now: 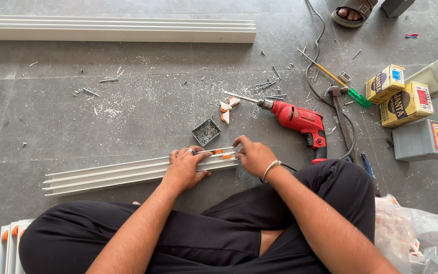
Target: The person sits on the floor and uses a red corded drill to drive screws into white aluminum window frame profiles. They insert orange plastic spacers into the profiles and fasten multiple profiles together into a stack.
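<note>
White ribbed channel strip [117, 175]: long, on grey floor before my crossed legs, orange clips at its end. My left hand [184, 167] presses flat over it; my right hand [253, 156] pinches its end.

Both hands, left hand [184, 167] and right hand [253, 156], on white channel rail [112, 175] beside red drill [300, 122].

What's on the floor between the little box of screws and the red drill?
Small white-and-orange plastic pieces lie between the screw box and the red drill, plain in the head view.
</note>
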A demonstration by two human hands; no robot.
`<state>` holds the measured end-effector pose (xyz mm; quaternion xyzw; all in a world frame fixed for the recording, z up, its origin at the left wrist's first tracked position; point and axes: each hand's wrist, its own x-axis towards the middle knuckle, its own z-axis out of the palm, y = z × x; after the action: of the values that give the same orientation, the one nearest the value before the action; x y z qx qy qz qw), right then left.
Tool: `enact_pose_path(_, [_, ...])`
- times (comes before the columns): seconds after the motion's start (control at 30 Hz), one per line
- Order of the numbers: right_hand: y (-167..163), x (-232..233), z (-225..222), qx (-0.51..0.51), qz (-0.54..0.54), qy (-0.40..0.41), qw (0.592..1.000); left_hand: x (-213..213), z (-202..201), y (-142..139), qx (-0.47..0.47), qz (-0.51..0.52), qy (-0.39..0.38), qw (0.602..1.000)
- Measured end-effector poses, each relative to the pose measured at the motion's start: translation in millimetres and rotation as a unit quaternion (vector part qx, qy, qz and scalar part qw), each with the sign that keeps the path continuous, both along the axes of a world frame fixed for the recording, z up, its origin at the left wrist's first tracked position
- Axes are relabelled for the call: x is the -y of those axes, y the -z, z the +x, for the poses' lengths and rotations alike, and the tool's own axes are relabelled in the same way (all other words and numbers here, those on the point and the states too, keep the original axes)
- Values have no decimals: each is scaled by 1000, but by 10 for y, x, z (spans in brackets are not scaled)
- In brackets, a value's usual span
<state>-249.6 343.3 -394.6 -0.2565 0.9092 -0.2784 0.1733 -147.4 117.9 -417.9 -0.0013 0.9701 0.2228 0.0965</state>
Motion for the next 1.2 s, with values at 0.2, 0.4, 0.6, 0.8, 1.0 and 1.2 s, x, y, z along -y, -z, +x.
enact_pose_path(0.2, [-8,69,-199,-56,140,59,987,2,-40,21,2,0,2,1000])
enact_pose_path(0.4, [19,416,-695,-90,56,40,994,9,-35,-3,-1,6,0,1000])
enact_pose_path(0.6, [16,607,-715,-89,136,20,986,48,-23,-41,-21,16,-10,1000])
enact_pose_path(0.8, [55,24,-591,217,-156,215,939,79,-4,-69,-29,35,-32,998])
enact_pose_path(1.0, [61,-246,-122,428,-236,324,810,33,-2,-76,-5,2,-23,1000])
enact_pose_path(1.2, [143,-195,-43,477,-259,344,766,42,19,-11,-6,6,-18,1000])
